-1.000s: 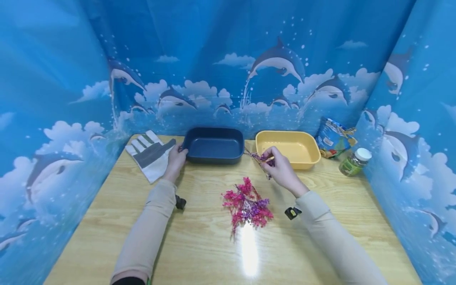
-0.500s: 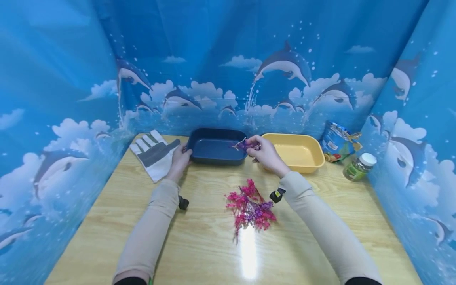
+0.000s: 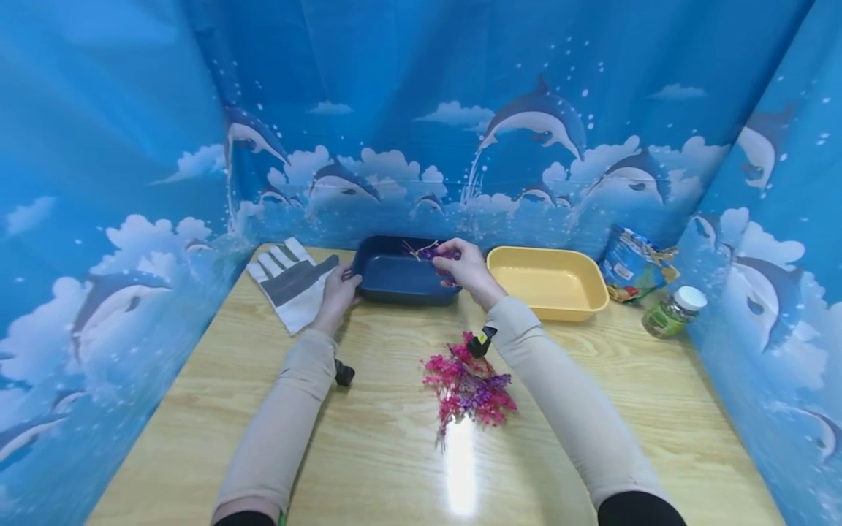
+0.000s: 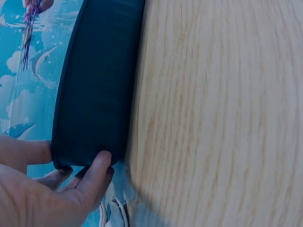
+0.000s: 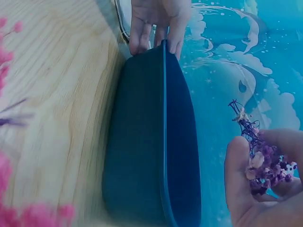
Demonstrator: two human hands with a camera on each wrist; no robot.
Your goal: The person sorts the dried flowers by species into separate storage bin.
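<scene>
At the left end of a dark blue rectangular dish (image 3: 411, 298), my left hand (image 3: 340, 292) grips the rim. The left wrist view has the thumb at the rim and the fingers (image 4: 97, 172) against the outer end wall. My right hand (image 3: 465, 269) pinches a small purple dried-flower sprig (image 5: 267, 165) over the right part of this dish. Its thin stems point left, and its blossoms sit between thumb and fingers, partly hidden by them. A loose bunch of pink and purple dried flowers (image 3: 470, 391) lies mid-table, partly under the right wrist's camera in the head view.
A yellow dish (image 3: 559, 313) stands to the right of the dark one. Behind the left hand lies a white and grey work glove (image 3: 289, 292). A blue snack bag (image 3: 625, 267) and a white-lidded jar (image 3: 671, 314) stand at the far right. A dolphin-print curtain (image 3: 408, 109) surrounds the table.
My right hand has carried the purple sprig leftward, from the front of the yellow dish to over the dark blue one. The left hand keeps its grip on the dark dish.
</scene>
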